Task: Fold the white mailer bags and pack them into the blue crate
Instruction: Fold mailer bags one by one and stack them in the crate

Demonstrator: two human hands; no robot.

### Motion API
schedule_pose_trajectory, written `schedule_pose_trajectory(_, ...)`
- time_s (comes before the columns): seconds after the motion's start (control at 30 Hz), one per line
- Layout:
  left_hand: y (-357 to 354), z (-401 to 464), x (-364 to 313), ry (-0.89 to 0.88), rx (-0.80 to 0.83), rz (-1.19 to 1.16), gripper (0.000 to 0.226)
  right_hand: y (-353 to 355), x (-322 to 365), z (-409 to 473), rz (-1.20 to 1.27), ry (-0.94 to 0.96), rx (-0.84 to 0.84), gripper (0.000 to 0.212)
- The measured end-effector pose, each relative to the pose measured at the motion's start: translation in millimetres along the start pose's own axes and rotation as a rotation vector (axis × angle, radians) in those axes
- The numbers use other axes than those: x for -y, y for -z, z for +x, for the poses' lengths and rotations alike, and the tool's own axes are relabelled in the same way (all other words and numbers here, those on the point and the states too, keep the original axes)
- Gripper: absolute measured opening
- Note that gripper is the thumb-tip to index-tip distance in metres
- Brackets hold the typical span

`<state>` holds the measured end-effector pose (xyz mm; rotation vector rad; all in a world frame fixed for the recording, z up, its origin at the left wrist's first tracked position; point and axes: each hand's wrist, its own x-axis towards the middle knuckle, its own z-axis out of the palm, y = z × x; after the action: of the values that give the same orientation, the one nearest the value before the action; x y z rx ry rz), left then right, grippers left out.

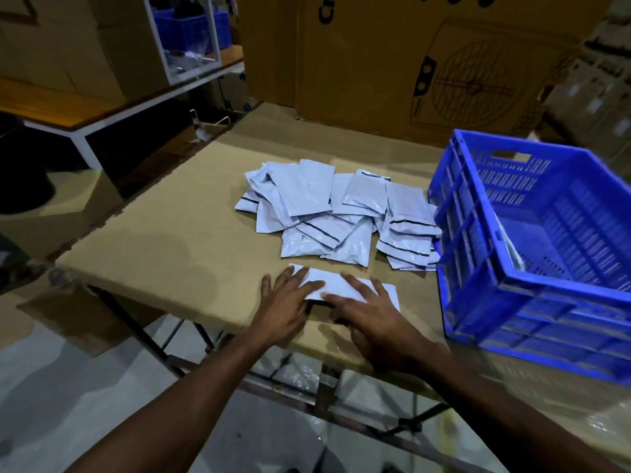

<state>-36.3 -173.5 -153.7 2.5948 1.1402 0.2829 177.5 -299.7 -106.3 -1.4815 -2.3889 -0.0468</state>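
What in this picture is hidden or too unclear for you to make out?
Head view only:
- Mailer: partly hidden under the left hand and right hand, so its fold is unclear.
- Pile: bags overlap, so there is no sure count.
- Crate: the near wall hides part of its floor, and the right edge cuts it off; something white shows against the wall inside.
- Box print: cut off at the top and dim.
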Motion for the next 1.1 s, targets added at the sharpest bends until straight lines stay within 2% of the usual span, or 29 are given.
schedule_pose_trajectory(0.07, 6.0, 4.3, -2.8, 0.015, 0.027, -0.089, 0.059, -0.1, -0.1, 2.8, -0.168, 0.103, 0.142, 0.054)
schedule_pose_trajectory(0.13, 9.5, 7.0, -5.1, 0.017, 0.034, -0.167, 0.062, 8.0, -1.4, 14.8, -0.233, 0.063, 0.392, 0.059)
schedule_pose_trajectory(0.2, 8.0, 8.4, -6.3, 0.049, 0.002, -0.22, 0.064, 19.6, -3.8, 28.8, -0.266, 0.022, 0.528, 0.053)
schedule_pose_trajectory(0.23, 5.1, 9.0, -6.7, 0.079, -0.039, -0.249, 0.065, 27.2, -4.9, 34.8, -0.277, 0.027, 0.493, 0.045)
schedule_pose_trajectory(0.3, 0.3, 8.5, -7.9, 0.138, -0.157, -0.312, 0.07, 43.0, -10.4, 43.2, -0.284, 0.041, 0.313, 0.034)
schedule_pose_trajectory(0.37, -3.0, 8.4, -10.6, 0.164, -0.216, -0.301, 0.079, 61.0, -19.1, 49.3, -0.235, -0.003, 0.217, 0.031)
schedule_pose_trajectory(0.5, -7.1, 7.7, -27.3, 0.199, -0.156, -0.076, 0.09, 103.2, -42.4, 66.0, -0.074, -0.181, 0.051, 0.045)
schedule_pose_trajectory(0.57, -11.9, 12.4, -39.2, 0.167, -0.119, 0.039, 0.091, 126.0, -56.8, 71.6, -0.077, -0.237, -0.084, 0.046)
schedule_pose_trajectory(0.67, -17.8, 22.8, -59.3, 0.121, -0.04, 0.087, 0.089, 162.1, -73.4, 74.4, -0.109, -0.327, -0.216, 0.044)
schedule_pose_trajectory(0.9, -29.3, 42.3, -97.8, 0.061, 0.02, 0.143, 0.082, 225.2, -118.3, 57.0, -0.158, -0.432, -0.393, 0.036)
schedule_pose_trajectory(1.1, -35.7, 57.3, -126.7, 0.05, 0.051, 0.103, 0.079, 251.1, -156.8, 29.9, -0.237, -0.528, -0.362, 0.048)
